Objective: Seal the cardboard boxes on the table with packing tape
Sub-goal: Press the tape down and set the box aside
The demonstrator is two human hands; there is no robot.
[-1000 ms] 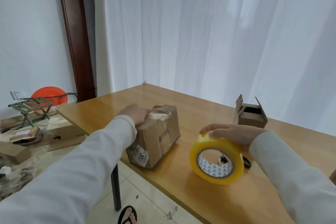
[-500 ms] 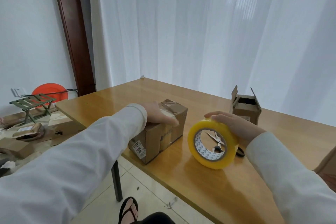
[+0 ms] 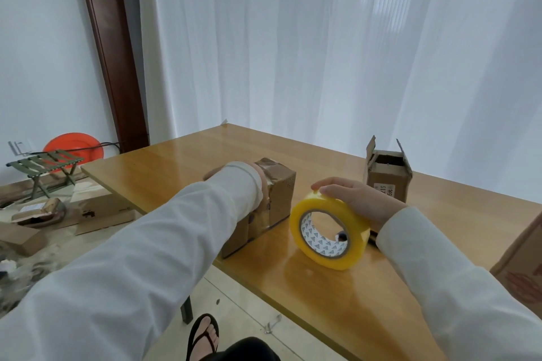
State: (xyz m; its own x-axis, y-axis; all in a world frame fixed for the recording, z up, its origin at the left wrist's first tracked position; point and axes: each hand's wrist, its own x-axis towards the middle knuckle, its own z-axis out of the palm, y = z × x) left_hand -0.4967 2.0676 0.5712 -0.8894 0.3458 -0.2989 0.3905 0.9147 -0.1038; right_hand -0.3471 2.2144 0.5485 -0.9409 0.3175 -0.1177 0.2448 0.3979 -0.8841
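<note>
Yellow packing tape roll (image 3: 330,233) stands on edge mid-tabletop (image 3: 181,161), steadied by the right hand (image 3: 356,199), fingers (image 3: 328,184) curled over it; left hand (image 3: 261,184), fingers hidden, braces the closed cardboard box (image 3: 278,196) near the left edge.

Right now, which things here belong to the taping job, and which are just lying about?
Job: tape roll, closed box, open box, left hand, right hand.
Lying about: folding stool, orange disc, floor boxes, sandal.
</note>
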